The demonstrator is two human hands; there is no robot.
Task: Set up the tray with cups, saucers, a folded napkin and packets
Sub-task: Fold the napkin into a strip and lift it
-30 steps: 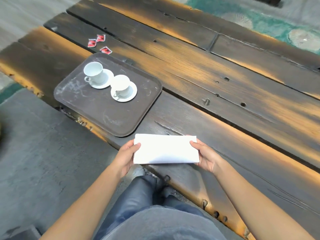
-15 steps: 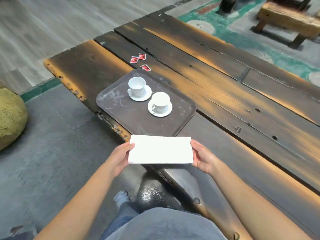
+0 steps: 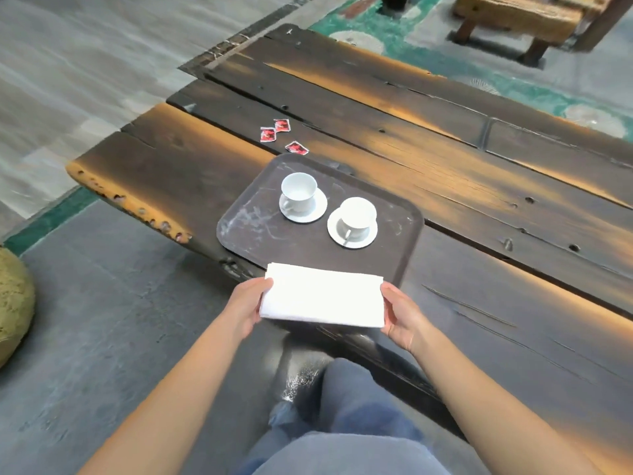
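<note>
Folded white napkin (image 3: 323,299), flat rectangle, gripped at its short ends by left hand (image 3: 247,305) and right hand (image 3: 402,313), over the near edge of the scuffed brown tray (image 3: 260,231). Two glossy white cups (image 3: 298,192) on round saucers (image 3: 317,214) sit on the tray; three red packets (image 3: 278,134) lie beyond it. Charred plank table (image 3: 479,173); grey floor (image 3: 102,320) left.

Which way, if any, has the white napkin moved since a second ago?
Yes. The folded napkin, held by the left hand and right hand, has moved toward the tray: it was clear of it, and now overlaps its near edge.
</note>
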